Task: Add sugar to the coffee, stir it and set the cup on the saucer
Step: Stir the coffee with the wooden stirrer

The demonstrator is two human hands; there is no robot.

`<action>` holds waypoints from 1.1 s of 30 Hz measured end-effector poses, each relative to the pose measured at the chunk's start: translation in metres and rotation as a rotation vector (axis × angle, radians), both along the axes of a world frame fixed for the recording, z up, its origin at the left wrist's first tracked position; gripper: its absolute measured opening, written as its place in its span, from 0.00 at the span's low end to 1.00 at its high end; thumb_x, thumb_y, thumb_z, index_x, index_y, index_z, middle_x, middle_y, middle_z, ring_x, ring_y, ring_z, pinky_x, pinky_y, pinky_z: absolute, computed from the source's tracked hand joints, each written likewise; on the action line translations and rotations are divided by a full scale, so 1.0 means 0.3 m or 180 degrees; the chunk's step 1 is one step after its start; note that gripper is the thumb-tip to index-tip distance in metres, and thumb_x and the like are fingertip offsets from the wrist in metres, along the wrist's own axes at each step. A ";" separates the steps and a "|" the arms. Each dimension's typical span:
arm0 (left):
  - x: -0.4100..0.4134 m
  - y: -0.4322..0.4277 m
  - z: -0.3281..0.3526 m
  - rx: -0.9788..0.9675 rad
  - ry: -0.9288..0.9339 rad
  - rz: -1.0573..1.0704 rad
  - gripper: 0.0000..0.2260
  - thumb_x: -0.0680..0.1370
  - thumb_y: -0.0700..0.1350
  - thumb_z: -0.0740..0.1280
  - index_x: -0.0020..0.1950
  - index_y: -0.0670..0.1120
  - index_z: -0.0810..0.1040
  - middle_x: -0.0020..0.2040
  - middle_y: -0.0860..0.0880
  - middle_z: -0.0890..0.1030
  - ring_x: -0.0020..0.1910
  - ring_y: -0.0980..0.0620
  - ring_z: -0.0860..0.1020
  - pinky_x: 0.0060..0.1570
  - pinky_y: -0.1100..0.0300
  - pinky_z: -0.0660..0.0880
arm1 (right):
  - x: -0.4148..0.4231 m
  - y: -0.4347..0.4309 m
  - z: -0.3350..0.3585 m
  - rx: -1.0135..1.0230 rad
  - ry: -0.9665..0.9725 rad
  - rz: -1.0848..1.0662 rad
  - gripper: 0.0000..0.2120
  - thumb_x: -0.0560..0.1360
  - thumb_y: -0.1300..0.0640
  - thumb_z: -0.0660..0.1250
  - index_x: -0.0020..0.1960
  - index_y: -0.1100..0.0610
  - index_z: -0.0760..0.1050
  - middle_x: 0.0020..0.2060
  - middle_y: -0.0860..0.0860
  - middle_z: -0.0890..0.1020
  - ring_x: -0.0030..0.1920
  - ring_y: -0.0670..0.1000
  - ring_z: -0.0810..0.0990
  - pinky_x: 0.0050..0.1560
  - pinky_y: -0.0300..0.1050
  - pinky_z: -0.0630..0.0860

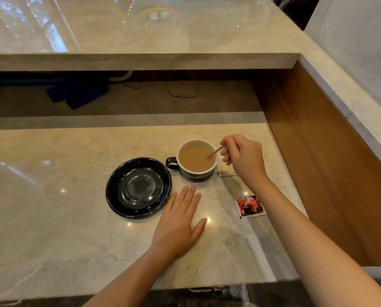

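Observation:
A dark cup point(189, 173) with a white inside holds milky brown coffee point(195, 159) and stands on the marble counter, its handle pointing left. My right hand point(244, 158) pinches a thin wooden stirrer point(217, 151) whose tip dips into the coffee. To the left of the cup lies a black saucer point(138, 188) with nothing on it. My left hand point(180, 222) rests flat on the counter, fingers apart, just right of the saucer and in front of the cup. A red and black sachet point(250, 206) lies on the counter under my right forearm.
A raised marble ledge point(140, 60) runs across the back, with a shadowed shelf beneath holding a blue object point(78, 94) and a black cable point(180, 91). A wooden side panel point(313, 151) closes the right. The counter's front edge point(185, 286) is near my body.

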State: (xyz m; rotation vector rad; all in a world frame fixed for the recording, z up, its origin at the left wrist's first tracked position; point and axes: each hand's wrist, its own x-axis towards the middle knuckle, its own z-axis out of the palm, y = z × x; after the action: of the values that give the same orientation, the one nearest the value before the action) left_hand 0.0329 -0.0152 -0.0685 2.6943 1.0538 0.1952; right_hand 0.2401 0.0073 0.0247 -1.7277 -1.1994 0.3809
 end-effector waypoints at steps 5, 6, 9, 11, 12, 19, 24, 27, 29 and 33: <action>0.001 -0.001 0.005 0.0026 -0.0031 -0.0022 0.28 0.79 0.61 0.49 0.76 0.48 0.52 0.77 0.49 0.51 0.75 0.53 0.45 0.72 0.53 0.37 | -0.052 0.038 -0.025 0.0151 0.0400 -0.0185 0.11 0.79 0.60 0.57 0.44 0.60 0.78 0.29 0.52 0.79 0.27 0.44 0.77 0.30 0.32 0.76; 0.000 -0.002 0.006 0.0028 -0.0040 -0.0028 0.28 0.79 0.60 0.49 0.75 0.48 0.53 0.77 0.49 0.52 0.75 0.52 0.46 0.72 0.52 0.38 | -0.059 0.039 -0.028 0.0156 0.0458 -0.0198 0.11 0.79 0.60 0.57 0.44 0.59 0.77 0.29 0.51 0.79 0.27 0.43 0.77 0.30 0.31 0.76; -0.002 -0.002 0.004 0.0032 -0.0042 -0.0035 0.28 0.79 0.60 0.49 0.76 0.48 0.53 0.77 0.49 0.52 0.75 0.52 0.46 0.72 0.53 0.39 | -0.076 0.028 -0.035 0.0121 0.0555 -0.0152 0.11 0.79 0.59 0.57 0.44 0.58 0.77 0.29 0.50 0.79 0.28 0.42 0.77 0.31 0.32 0.77; -0.002 -0.001 0.004 0.0036 -0.0030 -0.0031 0.28 0.79 0.61 0.48 0.76 0.48 0.53 0.77 0.49 0.52 0.75 0.52 0.46 0.73 0.52 0.40 | -0.083 0.010 -0.037 0.0064 0.0597 -0.0071 0.12 0.79 0.59 0.57 0.44 0.58 0.78 0.30 0.51 0.80 0.28 0.44 0.78 0.33 0.35 0.78; -0.001 -0.001 0.004 0.0034 -0.0029 -0.0032 0.28 0.79 0.61 0.48 0.75 0.48 0.53 0.77 0.48 0.52 0.75 0.52 0.46 0.73 0.52 0.40 | -0.086 -0.001 -0.038 0.0038 0.0622 -0.0012 0.11 0.79 0.59 0.57 0.45 0.59 0.78 0.30 0.52 0.80 0.29 0.46 0.78 0.33 0.37 0.79; 0.001 -0.001 0.002 0.0027 0.0007 -0.0008 0.29 0.79 0.61 0.48 0.76 0.49 0.52 0.77 0.49 0.51 0.75 0.53 0.45 0.72 0.52 0.38 | -0.044 -0.062 -0.013 -0.0148 0.0620 0.0213 0.11 0.79 0.61 0.58 0.43 0.58 0.78 0.29 0.53 0.80 0.26 0.46 0.78 0.30 0.37 0.79; -0.007 0.004 -0.002 0.0016 0.0019 0.0017 0.29 0.78 0.62 0.46 0.76 0.50 0.50 0.77 0.50 0.50 0.75 0.54 0.42 0.72 0.54 0.36 | -0.024 -0.031 -0.001 -0.0038 0.0231 0.0027 0.11 0.79 0.61 0.58 0.43 0.58 0.78 0.29 0.49 0.79 0.27 0.44 0.77 0.29 0.31 0.76; -0.013 0.006 -0.002 0.0027 -0.0008 0.0022 0.29 0.78 0.62 0.46 0.76 0.49 0.51 0.77 0.50 0.49 0.75 0.54 0.42 0.72 0.55 0.36 | -0.032 -0.005 -0.020 0.0022 0.0332 -0.0185 0.11 0.79 0.61 0.58 0.45 0.60 0.78 0.29 0.50 0.79 0.28 0.44 0.77 0.31 0.33 0.77; -0.010 -0.002 -0.003 0.0015 -0.0004 0.0011 0.29 0.78 0.62 0.46 0.76 0.49 0.51 0.77 0.50 0.49 0.75 0.54 0.42 0.72 0.55 0.36 | -0.043 -0.004 -0.038 0.0014 0.0572 -0.0296 0.11 0.79 0.60 0.57 0.46 0.60 0.78 0.30 0.50 0.79 0.28 0.43 0.78 0.32 0.34 0.78; 0.009 -0.009 0.000 0.0018 -0.0025 -0.0014 0.28 0.79 0.61 0.48 0.75 0.48 0.53 0.77 0.49 0.51 0.75 0.53 0.44 0.71 0.53 0.36 | -0.068 -0.017 -0.059 0.0036 0.0912 -0.0284 0.11 0.79 0.60 0.57 0.45 0.58 0.77 0.31 0.50 0.80 0.29 0.45 0.79 0.34 0.37 0.80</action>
State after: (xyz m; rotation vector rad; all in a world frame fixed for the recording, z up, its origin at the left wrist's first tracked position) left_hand 0.0354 -0.0180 -0.0685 2.6983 1.0465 0.2081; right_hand 0.2197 0.0023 0.0070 -1.6459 -0.9136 0.5461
